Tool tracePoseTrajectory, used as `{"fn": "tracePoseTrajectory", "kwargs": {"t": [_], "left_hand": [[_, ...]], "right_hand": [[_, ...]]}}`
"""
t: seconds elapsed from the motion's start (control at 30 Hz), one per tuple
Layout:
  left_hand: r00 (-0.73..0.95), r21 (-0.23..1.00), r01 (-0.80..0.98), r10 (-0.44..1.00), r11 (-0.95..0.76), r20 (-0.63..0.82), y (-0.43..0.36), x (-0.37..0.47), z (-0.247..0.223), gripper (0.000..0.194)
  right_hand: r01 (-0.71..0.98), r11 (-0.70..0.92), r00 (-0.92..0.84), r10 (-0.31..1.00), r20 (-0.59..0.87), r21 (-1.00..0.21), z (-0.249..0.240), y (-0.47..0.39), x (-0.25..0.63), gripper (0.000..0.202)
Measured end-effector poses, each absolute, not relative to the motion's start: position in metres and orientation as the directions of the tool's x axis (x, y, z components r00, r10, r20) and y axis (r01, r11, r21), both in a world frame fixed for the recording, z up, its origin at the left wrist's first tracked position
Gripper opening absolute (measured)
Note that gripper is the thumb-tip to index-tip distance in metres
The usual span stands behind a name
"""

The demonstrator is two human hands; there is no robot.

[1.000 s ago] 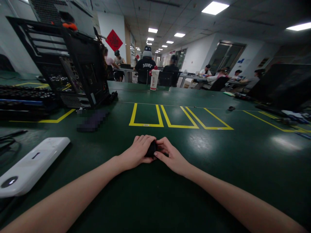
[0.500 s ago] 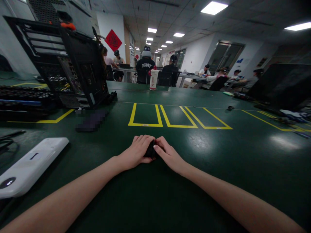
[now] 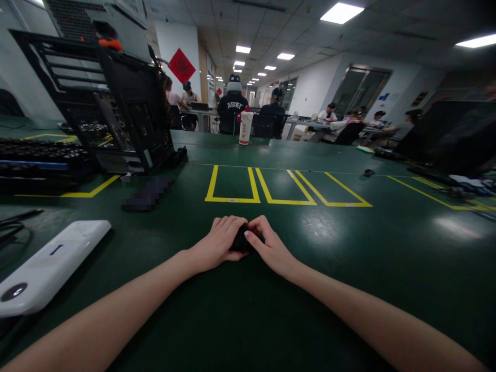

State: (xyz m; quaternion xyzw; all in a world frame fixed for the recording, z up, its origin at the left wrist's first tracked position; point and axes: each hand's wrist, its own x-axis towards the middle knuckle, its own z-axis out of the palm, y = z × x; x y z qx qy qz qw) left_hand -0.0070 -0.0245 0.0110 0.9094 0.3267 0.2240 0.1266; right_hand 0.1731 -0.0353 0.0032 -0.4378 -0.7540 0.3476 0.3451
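A small black object (image 3: 240,237) lies between my hands at the middle of the green table (image 3: 248,310); its kind cannot be made out. My left hand (image 3: 220,240) is closed around its left side, fingers over the far side and thumb at the near side. At its right end, my right hand (image 3: 265,243) is closed too, with bent forefinger and thumb pinching the edge. Both hands cover much of the object, so only a dark strip shows between them.
Yellow tape frames (image 3: 232,200) mark the table beyond my hands. A white device (image 3: 65,258) lies at left, behind it an open black computer case (image 3: 127,103). A paper cup (image 3: 245,128) stands at the far edge. A black ring-like piece (image 3: 368,172) sits right. Several people sit beyond.
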Motion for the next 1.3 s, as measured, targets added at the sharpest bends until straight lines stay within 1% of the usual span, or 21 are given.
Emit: {"fn": "tracePoseTrajectory", "kwargs": {"t": [0.07,0.2,0.3,0.4,0.47,0.57,0.67,0.77,0.87,0.93,1.07,1.2,1.3], "left_hand": [[0.686,0.377,0.539,0.652,-0.753,0.321,-0.0246,-0.0069,0.0111,0.053],[0.676,0.371,0.546,0.657,-0.751,0.334,-0.0229,-0.0061,0.0073,0.054],[0.682,0.369,0.545,0.654,-0.753,0.327,-0.0233,-0.0063,0.008,0.053],[0.689,0.368,0.553,0.659,-0.747,0.302,-0.0256,-0.0066,0.0122,0.053],[0.688,0.37,0.558,0.664,-0.743,0.294,-0.0271,-0.0065,0.0146,0.052],[0.685,0.372,0.558,0.664,-0.742,0.298,-0.0278,-0.0058,0.016,0.051],[0.681,0.384,0.556,0.669,-0.737,0.298,-0.0271,-0.0051,0.0157,0.051],[0.68,0.391,0.557,0.673,-0.733,0.293,-0.0266,-0.0049,0.0152,0.051],[0.676,0.389,0.56,0.674,-0.732,0.297,-0.0268,-0.0054,0.015,0.051],[0.676,0.391,0.558,0.674,-0.732,0.296,-0.0271,-0.0056,0.0151,0.05],[0.67,0.388,0.566,0.68,-0.727,0.296,-0.0275,-0.0051,0.0152,0.05],[0.666,0.376,0.573,0.681,-0.729,0.305,-0.0275,-0.0036,0.0153,0.05],[0.661,0.381,0.578,0.688,-0.721,0.299,-0.0279,-0.0031,0.016,0.051]], "right_hand": [[0.429,0.368,-0.383,0.901,0.202,-0.825,0.0017,-0.034,0.1716,0.017],[0.492,0.431,-0.435,0.874,0.215,-0.756,0.0029,-0.0357,0.1735,0.017],[0.509,0.496,-0.468,0.846,0.257,-0.704,0.0057,-0.0395,0.1773,0.012],[0.497,0.558,-0.488,0.813,0.317,-0.665,0.007,-0.0422,0.1802,0.018],[0.485,0.549,-0.481,0.817,0.317,-0.68,0.0072,-0.0424,0.1804,0.018],[0.46,0.459,-0.435,0.863,0.258,-0.76,0.0072,-0.0405,0.1783,0.011],[0.429,0.378,-0.383,0.899,0.213,-0.82,0.0069,-0.0387,0.1753,0.013],[0.396,0.337,-0.385,0.905,0.178,-0.854,0.0069,-0.0388,0.174,0.017],[0.378,0.352,-0.424,0.888,0.178,-0.856,0.0082,-0.0404,0.1752,0.016],[0.389,0.387,-0.442,0.875,0.199,-0.836,0.0095,-0.0417,0.177,0.014],[0.398,0.454,-0.454,0.853,0.259,-0.797,0.0099,-0.0427,0.1789,0.016],[0.293,0.391,-0.422,0.871,0.249,-0.872,0.0066,-0.0397,0.1759,0.008],[0.295,0.358,-0.395,0.89,0.228,-0.886,0.0047,-0.0375,0.1736,0.011]]}}
